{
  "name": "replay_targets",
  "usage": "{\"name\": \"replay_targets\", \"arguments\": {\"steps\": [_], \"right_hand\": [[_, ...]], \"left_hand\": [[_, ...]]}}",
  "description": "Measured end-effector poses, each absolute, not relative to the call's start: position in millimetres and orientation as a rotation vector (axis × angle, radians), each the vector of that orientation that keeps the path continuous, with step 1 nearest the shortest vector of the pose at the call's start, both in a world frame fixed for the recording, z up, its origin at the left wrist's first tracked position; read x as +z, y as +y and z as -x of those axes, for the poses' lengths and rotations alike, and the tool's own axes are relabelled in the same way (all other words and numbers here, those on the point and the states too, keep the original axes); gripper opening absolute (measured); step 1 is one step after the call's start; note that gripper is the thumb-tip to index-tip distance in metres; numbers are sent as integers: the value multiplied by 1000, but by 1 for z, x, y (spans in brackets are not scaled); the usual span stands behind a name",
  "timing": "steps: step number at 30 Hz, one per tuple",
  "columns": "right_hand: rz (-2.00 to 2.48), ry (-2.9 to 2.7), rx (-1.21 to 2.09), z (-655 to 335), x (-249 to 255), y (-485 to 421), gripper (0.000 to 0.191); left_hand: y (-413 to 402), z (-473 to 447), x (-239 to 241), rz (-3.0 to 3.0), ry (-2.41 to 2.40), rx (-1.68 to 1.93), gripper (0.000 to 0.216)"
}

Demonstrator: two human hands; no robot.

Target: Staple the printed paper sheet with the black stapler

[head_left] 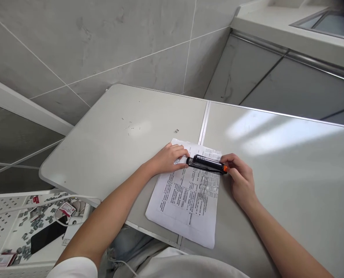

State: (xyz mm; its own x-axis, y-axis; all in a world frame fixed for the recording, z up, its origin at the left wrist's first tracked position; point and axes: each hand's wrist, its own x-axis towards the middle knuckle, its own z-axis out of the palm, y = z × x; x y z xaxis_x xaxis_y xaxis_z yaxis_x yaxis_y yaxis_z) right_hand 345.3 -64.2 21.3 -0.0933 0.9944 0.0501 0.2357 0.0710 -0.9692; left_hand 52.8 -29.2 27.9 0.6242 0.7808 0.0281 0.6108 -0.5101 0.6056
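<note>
A black stapler (pixel 207 163) with an orange end lies across the upper part of a printed paper sheet (pixel 186 197) on the grey table (pixel 125 127). My left hand (pixel 167 158) rests on the paper's top left corner, with its fingers curled against the stapler's left end. My right hand (pixel 239 177) pinches the stapler's right, orange end. A row of staples (pixel 209 187) glints on the paper just below the stapler.
Loose staples (pixel 129 125) and a small staple strip (pixel 176 131) lie on the table's left half. A white perforated cart (pixel 12 227) at the lower left holds a black phone (pixel 48 234), staple boxes and a cable. Cabinets and a counter (pixel 276 34) stand beyond the table.
</note>
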Motion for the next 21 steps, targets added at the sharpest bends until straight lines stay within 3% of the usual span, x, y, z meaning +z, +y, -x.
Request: {"name": "replay_targets", "arguments": {"steps": [21], "right_hand": [[1231,-1550,1165,-344,28,-58,27]], "left_hand": [[-26,-57,34,-2315,1109,353,30]]}}
